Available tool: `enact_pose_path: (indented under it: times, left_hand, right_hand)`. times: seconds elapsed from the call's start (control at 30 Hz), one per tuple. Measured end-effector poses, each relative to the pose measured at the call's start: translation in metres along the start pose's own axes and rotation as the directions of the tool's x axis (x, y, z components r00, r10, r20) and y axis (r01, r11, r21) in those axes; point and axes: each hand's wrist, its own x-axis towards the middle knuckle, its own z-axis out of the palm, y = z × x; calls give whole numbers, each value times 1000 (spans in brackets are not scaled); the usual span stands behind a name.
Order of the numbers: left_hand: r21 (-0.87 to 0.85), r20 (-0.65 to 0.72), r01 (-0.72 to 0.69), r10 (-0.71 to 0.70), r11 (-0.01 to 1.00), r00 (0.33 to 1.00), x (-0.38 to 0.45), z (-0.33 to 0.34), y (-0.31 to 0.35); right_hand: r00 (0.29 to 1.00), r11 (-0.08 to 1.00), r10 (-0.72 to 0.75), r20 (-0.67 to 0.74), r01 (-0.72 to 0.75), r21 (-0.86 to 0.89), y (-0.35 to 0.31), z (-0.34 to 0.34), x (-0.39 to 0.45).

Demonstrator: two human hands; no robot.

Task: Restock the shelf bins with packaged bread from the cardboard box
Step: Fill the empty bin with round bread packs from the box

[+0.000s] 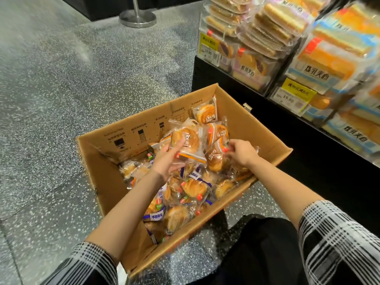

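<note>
Over the cardboard box (pixel 265 128) on the floor, the left hand (pixel 166 159) holds up one bread pack (pixel 189 141), fingers curled round its near edge. Just right of it, the right hand (pixel 240 151) pinches another pack (pixel 216 156) in the pile. More packs fill the box. The shelf bins (pixel 292 64), already holding bread, stand far right, nearer the right hand.

shelf bins (pixel 265 79) cropped by edge; right fingers (pixel 231 148) partly hidden
</note>
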Motion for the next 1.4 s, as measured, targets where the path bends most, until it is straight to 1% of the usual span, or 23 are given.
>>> enact_pose_path:
  times: [0.07, 0.13, 0.2, 0.23, 0.33, 0.4, 0.43, 0.5, 0.57, 0.63, 0.73, 0.8, 0.87, 0.93, 1.03, 1.1, 1.17, 1.23, 1.27, 1.3, 1.33, 1.37, 1.4]
  left_hand:
    - [-55, -10, 12, -13, 998, 1000, -3, 0, 2]
    - [-137, 21, 12, -9, 990, 1000, -5, -1, 2]
    - [-250, 87, 17, 5, 968, 996, -8, 0, 1]
    - [-311, 124, 27, 12, 950, 992, -11, 3, 2]
    - [-445, 233, 63, 48, 893, 971, -23, 22, 8]
    - [-522, 270, 81, 74, 849, 960, -30, 46, 14]
    - [-538, 317, 114, 75, 835, 945, -35, 63, 19]
    - [-524, 428, 175, 80, 833, 900, -47, 96, 26]
    - [-531, 497, 234, 76, 814, 864, -63, 130, 31]
    - [-538, 511, 264, 61, 800, 857, -79, 162, 37]
    - [-525, 478, 256, 32, 812, 878, -91, 205, 39]
    - [-487, 470, 234, 27, 841, 882, -96, 234, 34]
    - [-458, 472, 222, 24, 861, 881, -104, 262, 29]
    - [-467, 469, 225, 23, 855, 883, -110, 287, 23]
    - [-489, 507, 257, 31, 833, 862, -119, 315, 14]
    - [-483, 534, 274, 31, 831, 845, -122, 331, 7]
    - [-484, 560, 290, 37, 826, 828, -126, 346, 4]
    - [-523, 567, 303, 59, 796, 822, -127, 358, 5]
    - [-544, 557, 307, 63, 781, 828, -125, 362, 6]
    - [-556, 546, 307, 61, 773, 836, -123, 365, 8]
    - [-558, 537, 301, 60, 773, 842, -121, 368, 9]
    - [-552, 529, 292, 58, 781, 847, -118, 370, 10]
    - [-540, 522, 279, 56, 794, 851, -116, 372, 11]
  right_hand:
    - [995, 988, -50, -89, 62, 143, -3, -8, -9]
    - [983, 940, -25, -185, 86, 330, -1, -19, -19]
    - [972, 822, 21, -233, 115, 557, 6, -33, -33]
    - [972, 760, 32, -233, 128, 638, 9, -41, -41]
    - [978, 572, 45, -203, 141, 808, 18, -68, -64]
    - [980, 499, 49, -191, 141, 855, 27, -87, -78]
    - [981, 475, 47, -186, 142, 868, 31, -96, -85]
    - [984, 445, 32, -177, 144, 884, 38, -113, -99]
    - [984, 417, 54, -168, 130, 899, 44, -128, -110]
    - [969, 388, 150, -196, 125, 913, 54, -141, -120]
    - [916, 350, 337, -219, 94, 932, 77, -159, -137]
    - [887, 358, 406, -219, 65, 931, 95, -167, -150]
    - [878, 412, 434, -202, 5, 911, 110, -176, -165]
    - [895, 460, 412, -172, -42, 887, 124, -187, -182]
    - [939, 525, 311, -146, -41, 850, 140, -203, -212]
    - [938, 640, 261, -227, 7, 768, 152, -209, -229]
    - [910, 709, 267, -316, 37, 704, 165, -216, -241]
    - [855, 699, 362, -371, 14, 715, 178, -230, -252]
    - [807, 695, 420, -415, 8, 719, 186, -240, -256]
    - [738, 706, 467, -487, 21, 708, 196, -251, -260]
    - [649, 734, 492, -580, 48, 677, 206, -263, -263]
    - [551, 779, 496, -671, 59, 624, 217, -274, -264]
    - [476, 824, 478, -739, 50, 565, 227, -283, -266]
